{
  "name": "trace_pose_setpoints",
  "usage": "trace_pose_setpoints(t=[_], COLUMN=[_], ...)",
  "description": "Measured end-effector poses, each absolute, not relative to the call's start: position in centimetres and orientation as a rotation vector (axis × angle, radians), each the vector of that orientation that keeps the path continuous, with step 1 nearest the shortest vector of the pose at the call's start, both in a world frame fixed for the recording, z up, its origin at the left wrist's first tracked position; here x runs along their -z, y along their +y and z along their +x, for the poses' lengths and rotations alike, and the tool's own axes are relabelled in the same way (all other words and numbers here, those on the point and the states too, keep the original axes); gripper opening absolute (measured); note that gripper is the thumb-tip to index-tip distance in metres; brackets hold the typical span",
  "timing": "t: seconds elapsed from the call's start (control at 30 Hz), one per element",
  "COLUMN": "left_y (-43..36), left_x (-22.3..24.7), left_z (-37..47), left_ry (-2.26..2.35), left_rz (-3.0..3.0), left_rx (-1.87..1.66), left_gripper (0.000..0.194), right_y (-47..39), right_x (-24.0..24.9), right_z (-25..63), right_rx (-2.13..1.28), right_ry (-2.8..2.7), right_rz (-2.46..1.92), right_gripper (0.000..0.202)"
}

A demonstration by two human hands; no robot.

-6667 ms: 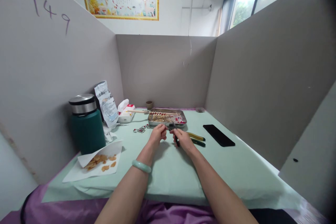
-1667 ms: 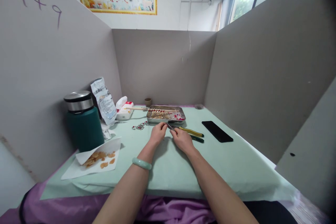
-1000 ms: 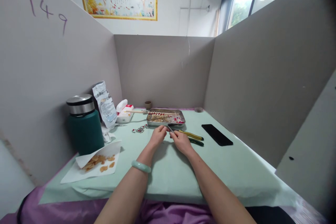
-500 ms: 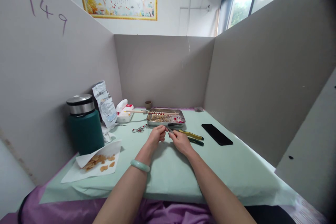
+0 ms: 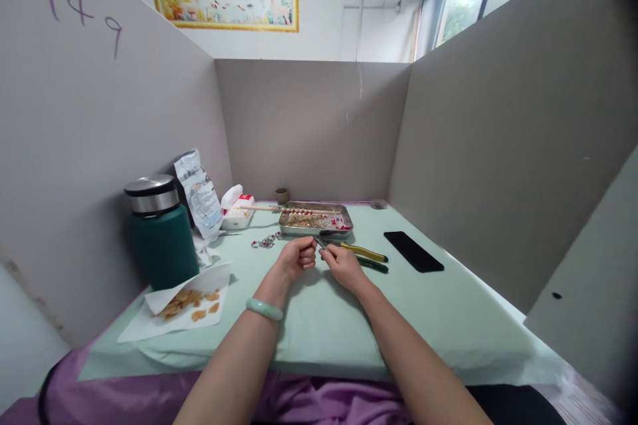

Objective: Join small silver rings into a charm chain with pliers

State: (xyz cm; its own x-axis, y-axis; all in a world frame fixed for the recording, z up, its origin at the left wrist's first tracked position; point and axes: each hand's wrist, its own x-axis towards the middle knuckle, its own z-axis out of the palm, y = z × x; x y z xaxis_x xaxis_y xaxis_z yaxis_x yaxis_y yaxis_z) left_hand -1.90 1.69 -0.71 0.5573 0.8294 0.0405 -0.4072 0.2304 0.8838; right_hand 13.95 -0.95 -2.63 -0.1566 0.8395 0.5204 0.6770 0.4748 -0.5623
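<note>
Head view: right hand (image 5: 343,264) is gripping a slim metal tool (image 5: 323,246), its tip reaching the left hand (image 5: 298,257), which is sitting closed, fingertips pinched; cannot tell whether they are holding a piece. Close work looks to be mid-course. Beaded chain (image 5: 266,240) is lying on the counter (image 5: 339,332), left of the metal tray (image 5: 299,233), seemingly already joined. Loose gold bits (image 5: 304,221) and red beads (image 5: 340,222) are filling the tray, so material is apparently remaining. Yellow-and-green handles (image 5: 366,252) are lying beside the right hand. Pale green is covering the counter; grey partitions (image 5: 314,126) are enclosing it. Green flask (image 5: 162,246) is standing left, black slab (image 5: 413,252) lying right. Daylight is coming through a window (image 5: 463,0).
</note>
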Motion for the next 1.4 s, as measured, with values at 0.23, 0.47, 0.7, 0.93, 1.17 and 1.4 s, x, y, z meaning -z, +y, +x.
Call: trace_pose_setpoints(t=[0.23,0.47,0.7,0.93,1.17,1.4], left_y=[1.4,1.4,1.4,1.0,1.2,0.6], left_x=[0.8,1.0,0.8,0.5,0.9,0.3], left_z=[-1.3,-0.4,-0.5,-0.4,-0.1,-0.1], left_ry=[0.539,0.759,0.822,0.897,0.956,0.915], left_rz=[1.105,1.27,1.319,1.339,1.409,1.371], left_rx=[-0.969,-1.11,-1.208,-1.23,-1.211,-1.19], left_gripper=[0.019,0.029,0.024,0.023,0.02,0.022], right_y=[-1.2,-0.7,-0.8,-1.1,-1.0,-1.0], right_x=[2.2,2.6,2.6,2.4,2.4,2.5], right_z=[13.9,14.3,14.1,14.1,14.0,14.0], right_rx=[-0.249,-0.089,-0.098,-0.095,-0.091,-0.097], right_ry=[-1.858,-1.776,-1.831,-1.857,-1.886,-1.891], right_rz=[-1.311,-1.574,-1.578,-1.564,-1.556,-1.543], right_gripper=[0.036,0.037,0.037,0.037,0.037,0.036])
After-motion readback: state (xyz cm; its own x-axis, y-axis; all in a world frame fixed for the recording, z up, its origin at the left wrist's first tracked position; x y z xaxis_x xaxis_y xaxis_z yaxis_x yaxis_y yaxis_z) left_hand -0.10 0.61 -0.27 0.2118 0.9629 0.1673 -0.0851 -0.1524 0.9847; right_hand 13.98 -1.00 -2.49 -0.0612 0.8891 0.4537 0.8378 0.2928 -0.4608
